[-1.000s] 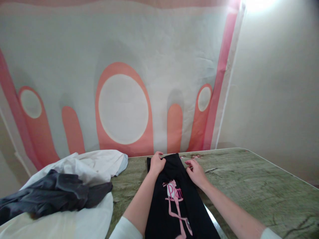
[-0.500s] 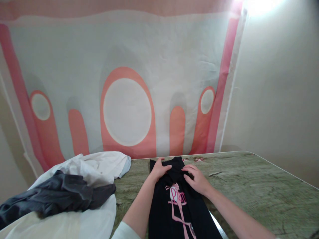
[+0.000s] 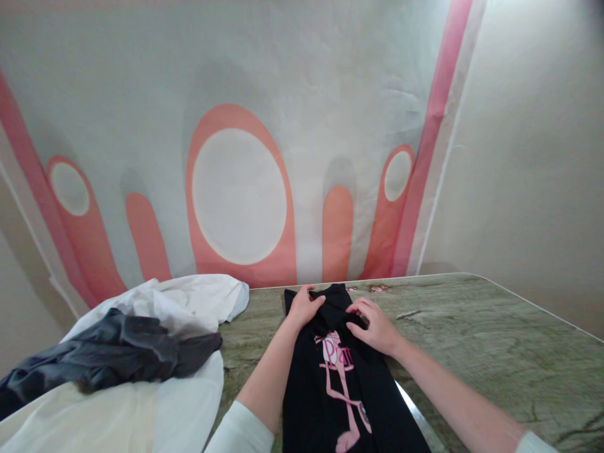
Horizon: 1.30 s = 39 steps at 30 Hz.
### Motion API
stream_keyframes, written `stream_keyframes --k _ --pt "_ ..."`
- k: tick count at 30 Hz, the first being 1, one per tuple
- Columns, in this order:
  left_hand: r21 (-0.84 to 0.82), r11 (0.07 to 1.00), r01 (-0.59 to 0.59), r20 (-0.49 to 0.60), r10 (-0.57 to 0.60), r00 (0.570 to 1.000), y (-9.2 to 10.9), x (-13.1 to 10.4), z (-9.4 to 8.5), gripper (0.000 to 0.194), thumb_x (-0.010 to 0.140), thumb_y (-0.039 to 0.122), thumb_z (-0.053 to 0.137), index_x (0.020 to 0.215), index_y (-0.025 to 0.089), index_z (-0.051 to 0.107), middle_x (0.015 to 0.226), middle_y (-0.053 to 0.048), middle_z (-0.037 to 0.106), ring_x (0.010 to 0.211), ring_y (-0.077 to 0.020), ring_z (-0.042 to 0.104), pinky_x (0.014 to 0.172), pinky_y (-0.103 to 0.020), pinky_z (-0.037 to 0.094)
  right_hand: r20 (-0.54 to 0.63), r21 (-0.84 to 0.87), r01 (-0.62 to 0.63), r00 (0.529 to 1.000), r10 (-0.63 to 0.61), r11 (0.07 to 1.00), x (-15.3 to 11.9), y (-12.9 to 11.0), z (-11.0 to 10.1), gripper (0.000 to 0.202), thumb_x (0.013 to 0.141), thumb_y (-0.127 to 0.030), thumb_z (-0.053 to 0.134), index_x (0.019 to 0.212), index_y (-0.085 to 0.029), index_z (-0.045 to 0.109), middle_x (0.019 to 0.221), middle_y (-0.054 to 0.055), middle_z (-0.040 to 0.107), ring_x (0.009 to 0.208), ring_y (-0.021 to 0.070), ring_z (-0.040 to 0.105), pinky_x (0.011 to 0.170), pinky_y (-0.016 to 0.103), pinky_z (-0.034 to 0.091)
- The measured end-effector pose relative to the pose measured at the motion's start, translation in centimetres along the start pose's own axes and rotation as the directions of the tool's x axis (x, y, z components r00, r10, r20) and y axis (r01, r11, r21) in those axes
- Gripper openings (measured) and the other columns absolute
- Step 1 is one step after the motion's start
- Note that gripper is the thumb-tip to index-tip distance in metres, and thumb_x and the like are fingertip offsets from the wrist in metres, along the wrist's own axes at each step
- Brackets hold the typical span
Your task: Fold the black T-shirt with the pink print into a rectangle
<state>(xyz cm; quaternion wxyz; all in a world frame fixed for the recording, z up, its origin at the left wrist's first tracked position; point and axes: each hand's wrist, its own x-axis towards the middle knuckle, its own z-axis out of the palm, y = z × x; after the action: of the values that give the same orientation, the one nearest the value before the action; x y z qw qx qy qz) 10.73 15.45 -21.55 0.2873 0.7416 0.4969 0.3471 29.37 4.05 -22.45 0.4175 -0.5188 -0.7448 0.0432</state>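
Note:
A black T-shirt lies in a long, narrow shape on the table, its far end near the back edge. On its front is a pink long-legged cartoon figure with pink lettering. My left hand rests on the far left part of the shirt, thumb stretched apart from the fingers. At the far right part, my right hand touches the cloth with curved fingers, a gap showing between thumb and fingers. Bunched black fabric lies between the two hands.
A wood-patterned table extends to the right. On the left lies a heap of clothes: a dark grey garment on white cloth, with cream cloth in front. A light strip shows beside the shirt. A printed backdrop hangs behind.
The view has tilted slightly downward, so more of the shirt's print shows. My right hand's fingers have curled a little at the shirt's right side; my left hand stays about where it was.

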Motion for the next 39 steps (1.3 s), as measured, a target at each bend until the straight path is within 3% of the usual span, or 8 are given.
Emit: stream_keyframes --k 5,9,13,18,25,31,34,39 --pt "-0.224 0.973 0.057 0.236 -0.003 0.972 0.9 -1.0 -0.4 0.064 0.066 0.032 0.069 0.122 0.018 0.043 0.097 -0.007 0.057 0.072 -0.0143 0.056 0.053 -0.022 0.048 0.036 -0.028 0.008 0.999 -0.007 1.0 -0.2 0.4 0.1 0.016 0.069 -0.015 0.055 0.084 -0.02 0.057 0.083 0.002 0.056 0.078 0.0175 0.052 0.074 0.033 0.039" --pt "-0.2 0.98 -0.018 0.364 0.092 0.927 1.6 -1.4 -0.8 0.05 0.068 0.024 0.064 0.116 0.019 0.052 0.096 -0.006 0.06 0.064 -0.0127 0.057 0.048 -0.021 0.047 0.091 -0.062 0.032 0.996 -0.026 0.998 -0.3 0.3 0.2 0.015 0.07 -0.01 0.051 0.078 -0.021 0.058 0.078 0.001 0.057 0.075 0.0162 0.052 0.075 0.033 0.037" --pt "-0.175 0.984 -0.037 0.369 0.101 0.924 1.8 -1.3 -0.7 0.032 0.074 0.017 0.054 0.106 0.015 0.06 0.08 -0.004 0.063 0.056 -0.0097 0.056 0.048 -0.019 0.044 0.101 -0.083 0.045 0.994 -0.037 0.996 -0.3 0.0 0.1 0.012 0.073 -0.015 0.052 0.08 -0.021 0.059 0.08 0.001 0.057 0.074 0.0157 0.052 0.075 0.033 0.036" --pt "-0.207 0.975 0.085 0.375 -0.001 0.927 1.5 -1.0 -0.2 0.028 0.076 0.015 0.053 0.102 0.012 0.062 0.077 -0.004 0.062 0.054 -0.0086 0.054 0.048 -0.02 0.047 0.124 -0.103 0.036 0.992 -0.023 0.994 -0.3 -0.6 0.1 0.011 0.073 -0.027 0.058 0.083 -0.021 0.06 0.084 0.002 0.058 0.075 0.0162 0.052 0.072 0.032 0.036" --pt "-0.32 0.933 0.166 0.515 0.024 0.857 1.9 -1.5 -0.8 0.045 0.064 0.022 0.071 0.107 0.015 0.059 0.08 -0.003 0.061 0.058 -0.0094 0.058 0.055 -0.024 0.052 0.164 -0.123 -0.024 0.985 0.045 0.992 -0.2 -0.6 0.7 0.015 0.069 -0.03 0.061 0.082 -0.021 0.062 0.082 0.002 0.058 0.077 0.0173 0.053 0.071 0.03 0.037" --pt "-0.308 0.916 0.257 0.502 -0.073 0.862 1.8 -1.2 -0.6 0.036 0.076 0.015 0.057 0.112 0.013 0.054 0.077 -0.005 0.063 0.065 -0.0134 0.064 0.047 -0.015 0.045 0.18 -0.116 -0.068 0.98 0.088 0.991 -0.1 -0.5 0.7 0.012 0.07 -0.022 0.057 0.08 -0.022 0.063 0.083 0.001 0.059 0.075 0.0158 0.053 0.068 0.029 0.036" --pt "-0.282 0.913 0.294 0.524 -0.111 0.845 1.9 -1.2 -0.7 0.032 0.078 0.021 0.057 0.11 0.012 0.054 0.082 -0.007 0.064 0.066 -0.0148 0.065 0.047 -0.017 0.046 0.171 -0.135 -0.05 0.983 0.073 0.99 -0.1 -0.9 0.6 0.009 0.073 -0.026 0.057 0.079 -0.022 0.062 0.083 0.0 0.059 0.077 0.016 0.053 0.07 0.029 0.035" --pt "-0.311 0.917 0.252 0.58 -0.027 0.814 2.3 -1.6 -1.2 0.048 0.063 0.031 0.073 0.106 0.014 0.058 0.083 -0.006 0.063 0.065 -0.0136 0.062 0.056 -0.024 0.051 0.114 -0.227 -0.058 0.99 0.085 0.972 -0.2 -1.6 0.8 0.017 0.069 -0.033 0.063 0.078 -0.02 0.057 0.079 -0.001 0.057 0.076 0.0158 0.052 0.07 0.03 0.032"
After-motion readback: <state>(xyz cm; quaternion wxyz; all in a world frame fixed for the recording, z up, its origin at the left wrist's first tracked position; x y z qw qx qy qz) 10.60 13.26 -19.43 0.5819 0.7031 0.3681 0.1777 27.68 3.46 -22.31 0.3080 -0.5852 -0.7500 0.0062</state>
